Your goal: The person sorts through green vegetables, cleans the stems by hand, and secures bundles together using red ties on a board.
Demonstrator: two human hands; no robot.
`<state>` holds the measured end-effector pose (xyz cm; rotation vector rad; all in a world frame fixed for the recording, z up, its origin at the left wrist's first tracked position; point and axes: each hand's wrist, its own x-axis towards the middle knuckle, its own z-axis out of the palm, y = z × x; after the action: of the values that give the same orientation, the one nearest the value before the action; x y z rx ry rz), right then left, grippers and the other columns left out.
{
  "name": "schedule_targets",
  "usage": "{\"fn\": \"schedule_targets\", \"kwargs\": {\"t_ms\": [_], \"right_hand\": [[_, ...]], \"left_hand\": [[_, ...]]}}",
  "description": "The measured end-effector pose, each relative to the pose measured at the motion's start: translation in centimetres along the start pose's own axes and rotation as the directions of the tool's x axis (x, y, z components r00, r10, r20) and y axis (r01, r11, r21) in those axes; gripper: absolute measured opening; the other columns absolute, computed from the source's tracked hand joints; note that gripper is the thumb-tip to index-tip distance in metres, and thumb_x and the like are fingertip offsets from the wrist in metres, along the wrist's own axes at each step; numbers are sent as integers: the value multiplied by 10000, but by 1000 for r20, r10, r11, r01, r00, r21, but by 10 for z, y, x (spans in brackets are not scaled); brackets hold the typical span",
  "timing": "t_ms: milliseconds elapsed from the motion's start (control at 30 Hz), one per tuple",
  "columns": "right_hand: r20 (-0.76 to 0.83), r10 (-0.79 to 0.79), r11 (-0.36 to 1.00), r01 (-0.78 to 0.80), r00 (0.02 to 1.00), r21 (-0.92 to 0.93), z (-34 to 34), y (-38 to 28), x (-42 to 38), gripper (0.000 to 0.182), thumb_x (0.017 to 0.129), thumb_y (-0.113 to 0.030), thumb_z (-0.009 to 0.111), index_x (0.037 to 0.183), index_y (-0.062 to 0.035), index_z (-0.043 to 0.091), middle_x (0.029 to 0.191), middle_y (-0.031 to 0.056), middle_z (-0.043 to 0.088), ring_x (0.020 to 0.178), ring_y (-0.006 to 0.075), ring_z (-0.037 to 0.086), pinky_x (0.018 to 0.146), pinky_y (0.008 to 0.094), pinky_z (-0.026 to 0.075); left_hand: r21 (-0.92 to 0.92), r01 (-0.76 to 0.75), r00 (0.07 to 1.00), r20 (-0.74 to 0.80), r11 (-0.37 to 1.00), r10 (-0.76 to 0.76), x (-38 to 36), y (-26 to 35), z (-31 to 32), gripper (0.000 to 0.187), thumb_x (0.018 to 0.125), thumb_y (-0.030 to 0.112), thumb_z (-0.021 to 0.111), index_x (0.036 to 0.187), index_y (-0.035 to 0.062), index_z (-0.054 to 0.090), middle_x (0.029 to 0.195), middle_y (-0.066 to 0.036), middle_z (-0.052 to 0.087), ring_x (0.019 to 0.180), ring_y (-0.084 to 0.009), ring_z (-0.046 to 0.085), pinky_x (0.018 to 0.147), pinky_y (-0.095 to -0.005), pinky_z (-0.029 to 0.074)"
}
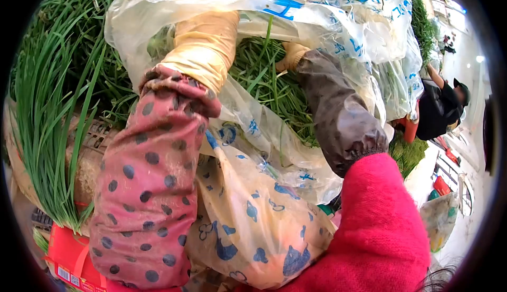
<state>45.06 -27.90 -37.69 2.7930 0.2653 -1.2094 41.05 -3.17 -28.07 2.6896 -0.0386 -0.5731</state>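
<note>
A large clear plastic bag with blue printing holds long green leaves that look like chives. My left hand is inside the bag's opening; only its yellow glove cuff shows, below a pink polka-dot sleeve cover. Plastic and leaves hide the fingers of that hand. My right hand, in a yellowish glove, reaches in from the right under a dark sleeve cover. Its thumb and a finger are bent around some leaves, and the other fingers are mostly hidden.
Loose chives spread across the left and back, with a long bunch hanging down. A red box sits at lower left. More plastic bagging lies at upper right. A person in dark clothes is at the right, beside more greens.
</note>
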Motion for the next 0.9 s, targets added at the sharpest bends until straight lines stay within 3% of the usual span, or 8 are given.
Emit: {"fn": "schedule_targets", "kwargs": {"t_ms": [167,233,267,367,500,600,733,900], "right_hand": [[-70,22,965,-3,997,262,12,15,-30,675,611,-258,801,1193,-11,566,1087,194,655,1015,307,630,878,375,496],[-295,74,950,23,953,311,24,13,-58,670,595,-278,827,1168,-29,585,1019,173,674,950,297,649,838,357,505],[-283,82,948,14,956,319,31,15,-68,670,595,-278,827,1168,-29,585,1019,173,674,950,297,649,838,357,505],[-591,-19,886,287,806,364,38,5,-113,496,555,-219,853,966,-53,628,879,159,661,866,352,631,785,421,502],[-757,-105,907,374,645,193,72,-18,-136,445,561,-247,852,870,-27,618,743,131,627,721,330,625,696,440,498],[-497,-131,988,156,858,9,88,-43,-146,599,561,-307,833,1030,-45,570,944,116,623,901,298,599,761,419,489],[-62,11,998,-15,998,-64,54,-67,-164,791,649,-275,795,1272,11,399,1210,234,515,1095,397,517,911,440,454],[-17,59,982,-55,998,179,-39,-58,-189,416,840,-338,640,1136,-48,604,993,165,675,919,336,649,797,408,512]], "left_hand": [[-64,-230,931,-304,971,201,-49,-3,4,413,756,79,732,1154,92,625,1108,-131,663,1000,-314,636,894,-397,502],[-681,-256,965,-215,686,147,-74,1,2,416,765,33,737,1162,54,614,1075,-104,673,967,-236,643,852,-334,522],[-935,121,975,175,334,138,-81,4,10,429,787,60,748,1187,34,596,1048,-81,659,950,-169,628,820,-283,524],[-876,473,836,481,98,262,-93,12,68,658,663,160,874,1199,-41,550,1050,-127,645,993,-204,606,875,-316,494],[-882,250,968,222,-400,115,-91,35,114,733,611,65,889,1210,-31,478,1069,-99,640,993,-194,607,895,-315,487],[-721,330,914,406,-609,14,-75,16,146,626,647,33,860,1164,-13,511,1047,-75,649,944,-182,619,875,-290,493],[-804,309,915,397,-508,-71,-74,1,173,492,711,-3,802,1140,3,562,1025,-67,658,896,-166,619,835,-266,499],[-844,458,802,528,-279,-279,-68,8,166,285,783,-1,684,1059,39,629,964,-57,673,805,-185,646,646,-314,533]]}}
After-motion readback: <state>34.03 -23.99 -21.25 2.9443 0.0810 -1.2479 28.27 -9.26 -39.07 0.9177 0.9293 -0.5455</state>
